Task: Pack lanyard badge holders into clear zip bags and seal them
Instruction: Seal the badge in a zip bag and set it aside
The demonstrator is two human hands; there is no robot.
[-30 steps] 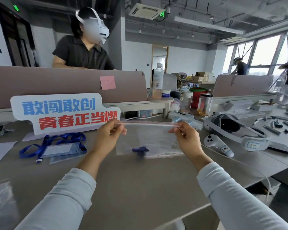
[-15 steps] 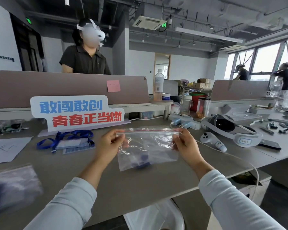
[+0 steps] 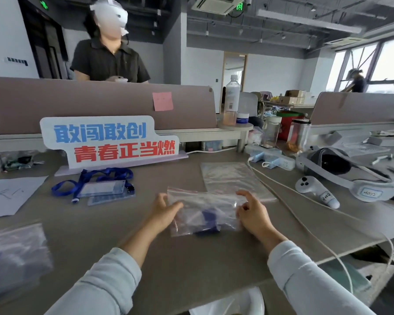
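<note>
One filled zip bag [image 3: 205,212] lay flat on the bench [image 3: 123,235] between the two hands, a blue lanyard badge holder [image 3: 208,220] showing through the clear plastic. The left hand [image 3: 163,213] rested against the bag's left edge with fingers loosely spread, gripping nothing; the right hand [image 3: 251,212] touched the right edge, fingers half curled and also not clamped on it. The red zip strip looked pressed flat, so this bag was probably sealed (the blur made that uncertain). Just behind it lay an empty zip bag [image 3: 230,178], and to the left, near the slogan sign [image 3: 105,142], more lanyard holders [image 3: 100,187] waited unpacked. At least one more packing round appeared to remain.
</note>
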